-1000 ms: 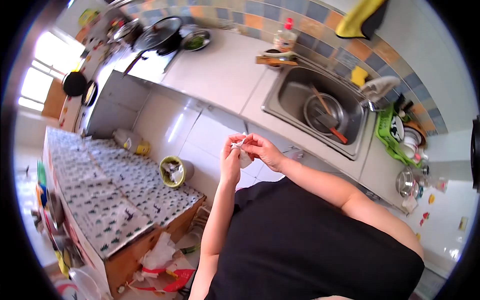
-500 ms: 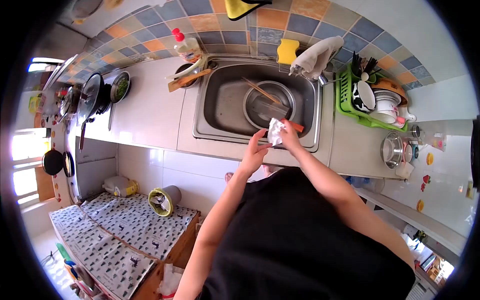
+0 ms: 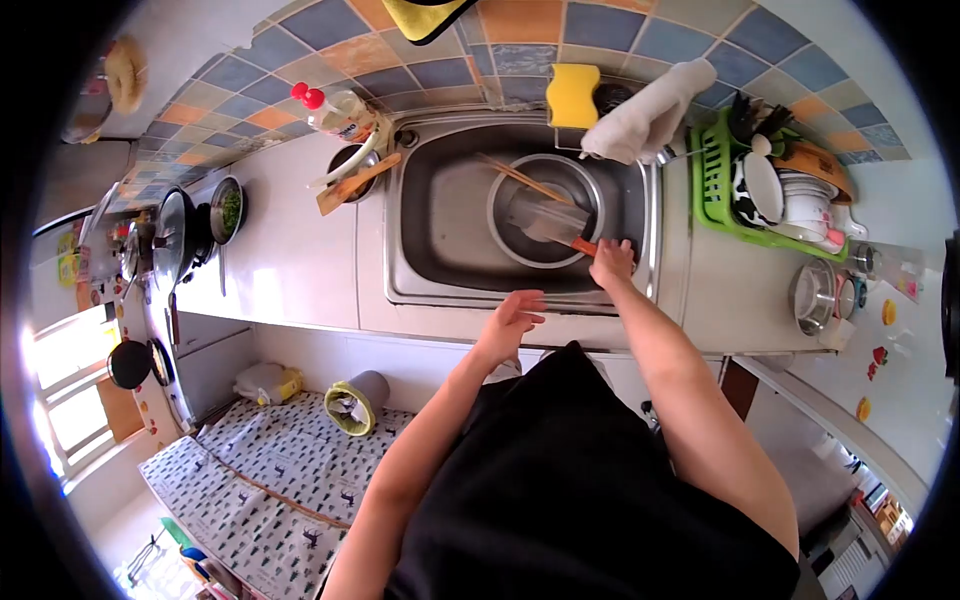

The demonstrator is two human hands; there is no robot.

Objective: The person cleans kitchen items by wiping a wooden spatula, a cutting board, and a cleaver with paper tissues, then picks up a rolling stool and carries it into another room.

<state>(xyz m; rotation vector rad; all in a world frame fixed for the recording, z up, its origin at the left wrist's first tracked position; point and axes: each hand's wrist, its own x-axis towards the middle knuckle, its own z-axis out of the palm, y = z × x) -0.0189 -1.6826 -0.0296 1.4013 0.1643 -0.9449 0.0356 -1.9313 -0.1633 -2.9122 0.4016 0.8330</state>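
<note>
A cleaver (image 3: 548, 220) with a broad, shiny blade and an orange-red handle lies across a round metal basin (image 3: 497, 228) in the sink. My right hand (image 3: 612, 264) is at the end of its handle, fingers closed round it. A pair of wooden chopsticks (image 3: 522, 177) rests in the basin behind the blade. My left hand (image 3: 514, 322) is empty, its fingers apart, just in front of the front rim of the steel sink (image 3: 440, 297).
A wooden spatula (image 3: 358, 186) lies over a small pot left of the sink, beside a red-capped bottle (image 3: 338, 115). A yellow sponge (image 3: 573, 94) and a white cloth (image 3: 650, 112) are behind. A green dish rack (image 3: 712, 180) stands right. A bin (image 3: 357, 402) is below left.
The crumpled white piece between my hands is out of view. My right hand has moved right onto the cleaver's handle. My left hand has dropped slightly, fingers apart.
</note>
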